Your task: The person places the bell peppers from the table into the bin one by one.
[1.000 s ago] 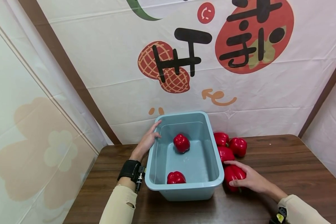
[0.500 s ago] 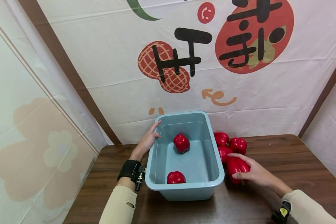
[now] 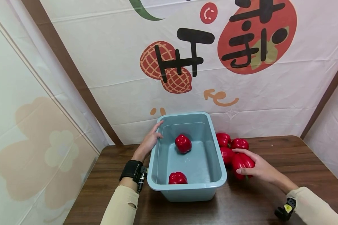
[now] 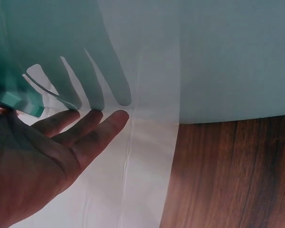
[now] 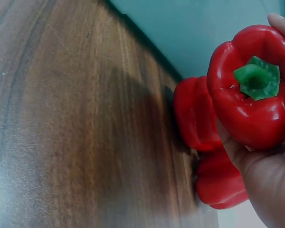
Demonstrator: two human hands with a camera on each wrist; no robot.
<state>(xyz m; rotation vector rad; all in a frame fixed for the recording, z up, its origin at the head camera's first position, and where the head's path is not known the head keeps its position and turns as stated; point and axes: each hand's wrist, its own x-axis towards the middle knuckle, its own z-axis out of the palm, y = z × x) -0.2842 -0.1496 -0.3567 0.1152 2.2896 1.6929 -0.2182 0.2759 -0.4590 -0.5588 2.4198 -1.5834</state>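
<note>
A light blue plastic bin stands on the table with two red bell peppers inside, one toward the far end and one at the near end. My left hand holds the bin's left rim, thumb and index finger over the edge; in the left wrist view its other fingers stretch out on the outer side. To the right of the bin, my right hand grips another red bell pepper, its green stem facing the wrist camera. Thumb and fingers lie on opposite sides of it.
Several more red bell peppers cluster against the bin's right side, just beyond the right hand. The wooden table ends at a printed cloth wall right behind the bin. Another cloth panel hangs at the left.
My right hand has moved away from the bin and slightly farther back, carrying the gripped bell pepper with it. The left hand and the bin have stayed in place.
</note>
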